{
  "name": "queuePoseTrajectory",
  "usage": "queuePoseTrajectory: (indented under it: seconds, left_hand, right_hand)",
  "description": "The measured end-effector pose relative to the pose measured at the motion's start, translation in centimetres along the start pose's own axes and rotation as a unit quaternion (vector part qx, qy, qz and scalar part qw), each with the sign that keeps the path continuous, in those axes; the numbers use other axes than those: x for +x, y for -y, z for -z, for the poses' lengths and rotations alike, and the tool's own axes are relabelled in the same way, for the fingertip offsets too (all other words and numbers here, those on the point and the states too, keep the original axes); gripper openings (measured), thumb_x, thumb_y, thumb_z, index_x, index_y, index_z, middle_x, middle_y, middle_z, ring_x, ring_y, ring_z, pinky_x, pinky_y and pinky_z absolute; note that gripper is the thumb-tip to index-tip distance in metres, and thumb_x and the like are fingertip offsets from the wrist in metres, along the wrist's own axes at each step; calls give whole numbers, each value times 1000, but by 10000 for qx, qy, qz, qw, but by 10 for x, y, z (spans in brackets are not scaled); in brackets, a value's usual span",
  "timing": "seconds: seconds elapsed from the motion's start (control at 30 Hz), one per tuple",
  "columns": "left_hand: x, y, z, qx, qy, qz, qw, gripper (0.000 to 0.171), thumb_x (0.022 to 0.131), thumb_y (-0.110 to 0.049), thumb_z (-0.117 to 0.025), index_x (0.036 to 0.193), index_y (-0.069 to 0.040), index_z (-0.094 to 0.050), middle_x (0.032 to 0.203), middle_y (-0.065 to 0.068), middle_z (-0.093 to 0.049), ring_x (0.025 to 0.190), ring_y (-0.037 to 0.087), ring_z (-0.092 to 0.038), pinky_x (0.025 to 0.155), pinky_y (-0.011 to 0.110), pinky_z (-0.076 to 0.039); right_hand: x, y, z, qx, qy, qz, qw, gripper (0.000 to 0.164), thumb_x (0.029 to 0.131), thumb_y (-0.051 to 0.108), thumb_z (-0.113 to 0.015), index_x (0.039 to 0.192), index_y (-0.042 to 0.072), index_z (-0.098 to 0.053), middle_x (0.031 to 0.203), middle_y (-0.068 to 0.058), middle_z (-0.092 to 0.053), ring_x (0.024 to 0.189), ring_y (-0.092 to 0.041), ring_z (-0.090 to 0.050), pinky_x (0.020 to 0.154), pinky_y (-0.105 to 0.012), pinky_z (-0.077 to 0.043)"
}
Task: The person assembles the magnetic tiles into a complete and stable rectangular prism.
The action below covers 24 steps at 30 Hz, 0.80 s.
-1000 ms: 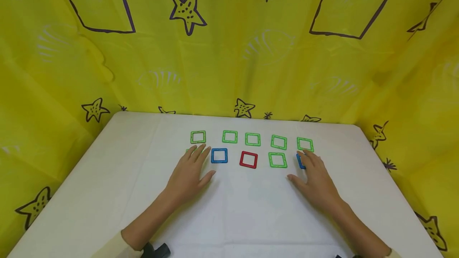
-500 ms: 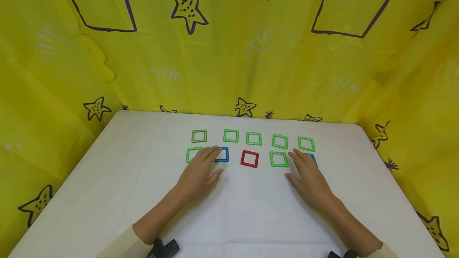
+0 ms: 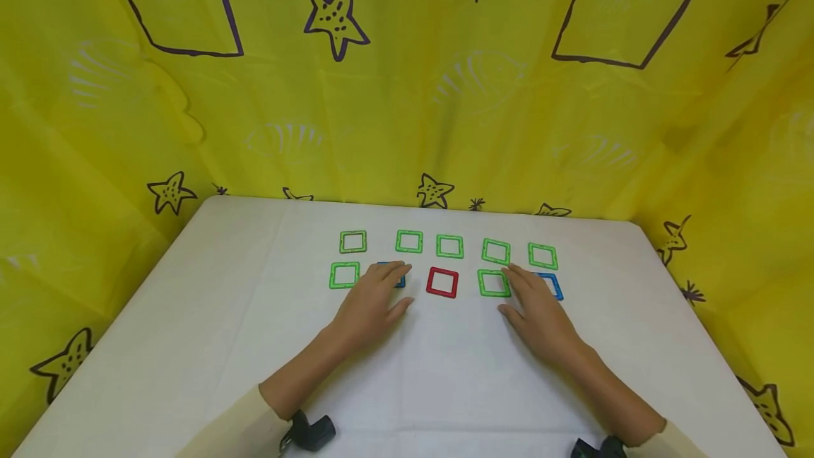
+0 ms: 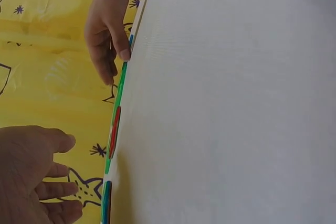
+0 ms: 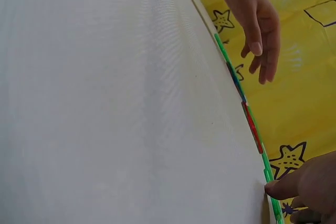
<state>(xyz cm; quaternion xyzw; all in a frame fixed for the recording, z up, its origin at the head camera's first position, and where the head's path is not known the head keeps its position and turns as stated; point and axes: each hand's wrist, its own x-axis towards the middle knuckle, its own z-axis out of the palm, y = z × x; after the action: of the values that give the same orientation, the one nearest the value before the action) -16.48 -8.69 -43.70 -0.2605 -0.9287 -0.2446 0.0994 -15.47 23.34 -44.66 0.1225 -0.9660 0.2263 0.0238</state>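
Several square frame-shaped tiles with hollow centres lie flat in two rows. My left hand (image 3: 370,306) hovers with loosely extended fingers over a blue square tile (image 3: 400,281), hiding most of it. My right hand (image 3: 540,313), fingers likewise extended, is above the gap between a green square tile (image 3: 494,294) and another blue square tile (image 3: 556,287), partly covering both. Between the hands lies a red square tile (image 3: 441,295). Neither hand holds anything. In the left wrist view, the left fingers (image 4: 60,188) are apart from the tiles, raised above the table.
The back row has several green tiles (image 3: 449,256); another green tile (image 3: 344,286) lies at the front row's left end. A white cloth covers the table (image 3: 439,380). A yellow curtain (image 3: 407,104) with starfish drawings hangs behind and at both sides. Dark wrist cameras (image 3: 314,434) show below.
My left hand has moved right, from the leftmost front green tile to over the blue one. The right hand has shifted left, uncovering part of the right blue tile. The tiles stay put.
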Motion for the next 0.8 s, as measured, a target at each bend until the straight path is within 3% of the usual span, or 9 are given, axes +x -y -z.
queuePoseTrajectory:
  seconds: [0.47, 0.8]
  left_hand:
    - [20, -14, -22, -51, 369, 133, 9992, 47, 100, -30, -74, 142, -9, -65, 141, 6, -63, 130, 26, -53, 108, 40, -46]
    - [31, -16, -31, 60, 323, 193, 9993, 49, 98, -27, -77, 143, -12, -65, 142, 4, -63, 130, 23, -52, 105, 35, -49]
  right_hand:
    - [5, 3, -5, 247, 200, 2, 9995, 68, 101, 15, -72, 160, 3, -41, 164, -17, -37, 151, -41, -31, 117, -60, -32]
    - [7, 4, -5, 285, 218, 124, 9993, 70, 100, 15, -73, 160, 1, -39, 163, -18, -40, 151, -41, -33, 116, -59, -34]
